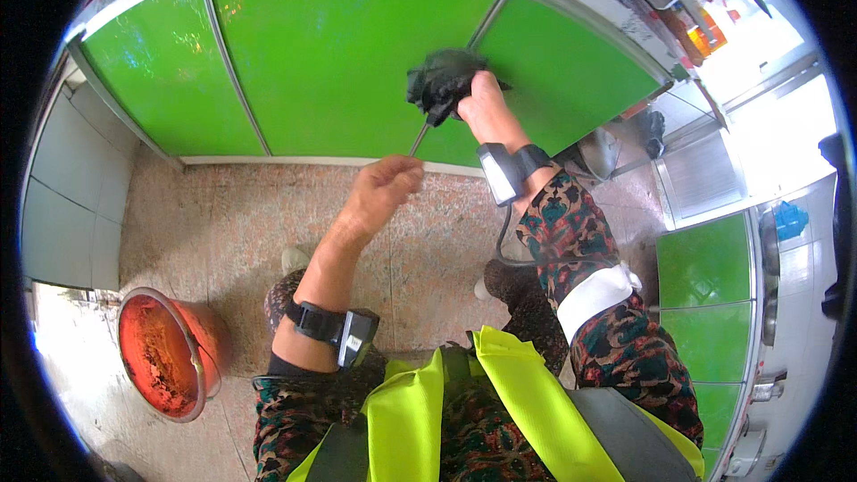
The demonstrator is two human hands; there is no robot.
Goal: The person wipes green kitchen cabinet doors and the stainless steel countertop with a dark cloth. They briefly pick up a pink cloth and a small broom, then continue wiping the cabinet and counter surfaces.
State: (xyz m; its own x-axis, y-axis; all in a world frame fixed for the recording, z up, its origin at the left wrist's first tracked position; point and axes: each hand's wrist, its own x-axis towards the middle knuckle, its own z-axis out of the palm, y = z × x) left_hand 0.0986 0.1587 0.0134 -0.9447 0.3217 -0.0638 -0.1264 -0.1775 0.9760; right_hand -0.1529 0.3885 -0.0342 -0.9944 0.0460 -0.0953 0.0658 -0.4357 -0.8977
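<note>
My right hand (483, 100) grips a crumpled black cloth (445, 82) against the glossy green panel (348, 54). The cloth lies over a thin metal strip between two panel sections. My left hand (386, 189) hovers apart from the cloth, near the panel's lower edge, with its fingers loosely curled in. Nothing shows in it, and its fingertips are slightly blurred.
An orange bucket (170, 353) with a dirty inside and a handle stands on the tiled floor (241, 223) at the left. Green cabinet fronts (705, 303) line the right side. A cable (553, 261) runs along my right forearm.
</note>
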